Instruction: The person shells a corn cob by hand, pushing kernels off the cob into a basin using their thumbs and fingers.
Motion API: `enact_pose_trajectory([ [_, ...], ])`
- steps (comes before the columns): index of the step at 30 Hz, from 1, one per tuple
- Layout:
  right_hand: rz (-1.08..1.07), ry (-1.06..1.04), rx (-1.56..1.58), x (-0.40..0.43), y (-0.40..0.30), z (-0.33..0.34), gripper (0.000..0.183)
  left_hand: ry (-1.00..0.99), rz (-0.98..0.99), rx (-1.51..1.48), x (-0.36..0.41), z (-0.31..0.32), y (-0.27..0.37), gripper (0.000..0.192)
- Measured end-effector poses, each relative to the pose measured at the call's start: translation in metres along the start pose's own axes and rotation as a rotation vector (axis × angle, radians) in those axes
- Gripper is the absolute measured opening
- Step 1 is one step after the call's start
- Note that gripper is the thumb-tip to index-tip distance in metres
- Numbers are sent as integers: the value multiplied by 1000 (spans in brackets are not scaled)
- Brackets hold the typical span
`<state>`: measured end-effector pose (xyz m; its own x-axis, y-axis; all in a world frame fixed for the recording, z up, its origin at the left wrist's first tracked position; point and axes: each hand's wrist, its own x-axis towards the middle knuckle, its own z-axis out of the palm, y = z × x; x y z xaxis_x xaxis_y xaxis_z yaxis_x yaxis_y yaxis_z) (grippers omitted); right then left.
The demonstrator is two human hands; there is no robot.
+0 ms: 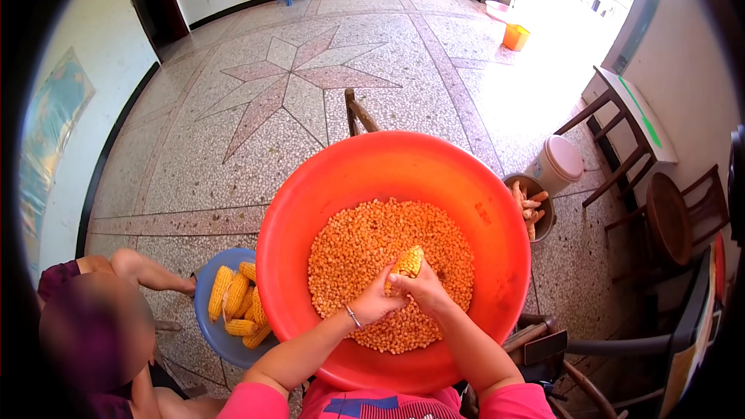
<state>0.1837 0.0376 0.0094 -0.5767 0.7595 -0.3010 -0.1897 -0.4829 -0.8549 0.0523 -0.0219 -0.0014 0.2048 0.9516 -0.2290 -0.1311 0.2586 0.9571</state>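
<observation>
A wide red plastic basin point(372, 160) stands right in front of me, its bottom covered by a bed of loose corn kernels point(361, 244). Above the kernels, both hands grip one yellow ear of corn point(411, 261), its tip pointing away from me. My left hand point(375, 301), with a bracelet at the wrist, closes around its lower left side. On the other side my right hand point(428, 288) holds it, the thumb lying across the near part. Fingers hide the lower end of the ear.
A blue basin point(205, 308) of whole corn ears sits left, beside a seated person point(96, 331). To the right are a bucket of bare cobs point(528, 203), a lidded white bucket point(556, 166), a wooden chair point(669, 218) and a table point(637, 113). A phone point(545, 347) lies near my right arm.
</observation>
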Motion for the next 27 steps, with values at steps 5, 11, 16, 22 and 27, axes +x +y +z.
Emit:
enact_pose_trajectory([
  [5, 11, -83, -28, -1, -9, -4, 56, -75, -257, -388, -8, -12, 18, 83],
  [11, 80, -206, 260, 0, -10, -8, 56, -78, -201, -438, -8, -9, 26, 76],
  [16, 109, -229, 346, 0, -13, -8, 60, -90, -155, -387, -9, -10, 31, 65],
  [22, 67, -103, 138, -1, -3, -4, 59, 27, -57, -120, -6, 1, 19, 73],
  [27, 63, -104, 121, -1, -4, -2, 55, -3, -50, -138, -4, 0, 15, 76],
])
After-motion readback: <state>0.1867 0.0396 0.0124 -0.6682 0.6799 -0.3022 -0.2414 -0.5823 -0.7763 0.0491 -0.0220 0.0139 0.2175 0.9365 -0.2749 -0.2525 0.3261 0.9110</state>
